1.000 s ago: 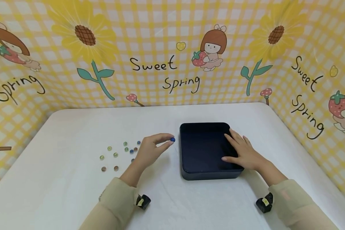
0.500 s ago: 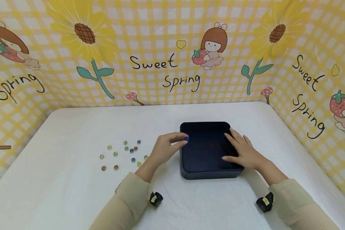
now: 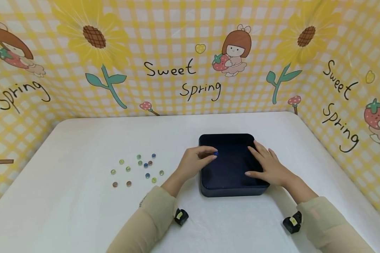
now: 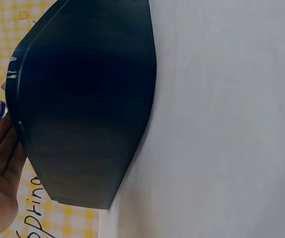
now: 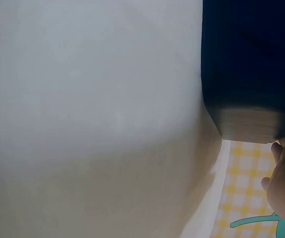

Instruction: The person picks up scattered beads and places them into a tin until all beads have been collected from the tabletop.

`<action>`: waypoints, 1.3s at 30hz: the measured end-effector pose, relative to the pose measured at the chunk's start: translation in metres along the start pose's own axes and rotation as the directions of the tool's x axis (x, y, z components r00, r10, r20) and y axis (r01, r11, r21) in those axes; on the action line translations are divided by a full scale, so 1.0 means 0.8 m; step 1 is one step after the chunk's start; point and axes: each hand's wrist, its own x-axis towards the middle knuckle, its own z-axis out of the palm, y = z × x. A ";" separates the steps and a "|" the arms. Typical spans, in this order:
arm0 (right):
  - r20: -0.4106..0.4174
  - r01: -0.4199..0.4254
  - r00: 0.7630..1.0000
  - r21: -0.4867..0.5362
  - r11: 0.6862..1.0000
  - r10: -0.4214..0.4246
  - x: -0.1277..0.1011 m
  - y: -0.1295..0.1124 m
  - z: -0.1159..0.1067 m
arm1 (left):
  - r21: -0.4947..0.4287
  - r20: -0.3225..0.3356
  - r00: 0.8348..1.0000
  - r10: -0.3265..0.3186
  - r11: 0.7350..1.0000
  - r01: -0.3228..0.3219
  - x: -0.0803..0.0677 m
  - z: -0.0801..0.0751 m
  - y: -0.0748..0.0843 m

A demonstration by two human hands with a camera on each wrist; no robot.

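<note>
Head view: left hand (image 3: pixel 194 165) pinches blue marble (image 3: pixel 215 153) over tray (image 3: pixel 232 191) left edge; right hand (image 3: pixel 269 167) flat on right rim.

Two bare hands, no rings or gloves seen. Left hand (image 3: pixel 194 163) and right hand (image 3: pixel 269 167) each emerge from a long, loose beige fabric sleeve: left sleeve (image 3: pixel 145 225), right sleeve (image 3: pixel 329 225). Cuffs end at the wrist, slightly gathered. Under each wrist hangs a small black box-shaped camera unit with a yellowish patch: left unit (image 3: pixel 181 216), right unit (image 3: pixel 292 222).
</note>
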 end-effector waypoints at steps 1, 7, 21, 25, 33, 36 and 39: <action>0.000 -0.001 1.000 0.000 1.000 0.001 0.000 0.000 0.000 | 0.008 0.007 1.000 0.004 1.000 -0.004 0.002 0.001 0.000; -0.001 -0.009 1.000 -0.002 1.000 0.009 0.001 -0.001 0.000 | 0.082 0.058 0.998 0.004 0.997 -0.009 0.012 0.007 -0.002; -0.003 -0.012 1.000 -0.005 1.000 0.012 0.002 -0.004 0.000 | 0.211 0.185 0.983 0.014 0.976 -0.054 0.037 0.016 -0.002; 0.002 -0.015 1.000 -0.006 1.000 0.015 0.002 -0.004 0.000 | 0.256 0.228 0.973 0.017 0.964 -0.077 0.046 0.018 -0.001; 0.004 -0.018 1.000 0.007 1.000 0.018 0.001 -0.006 -0.002 | 0.342 0.348 0.937 -0.021 0.934 -0.106 0.061 0.024 0.000; 0.008 -0.017 1.000 0.011 1.000 0.017 0.001 -0.006 -0.002 | 0.389 0.387 0.921 -0.050 0.914 -0.113 0.064 0.028 -0.001; 0.010 -0.021 1.000 0.010 1.000 0.020 0.001 -0.006 -0.002 | 0.431 0.427 0.902 -0.062 0.891 -0.142 0.065 0.031 -0.001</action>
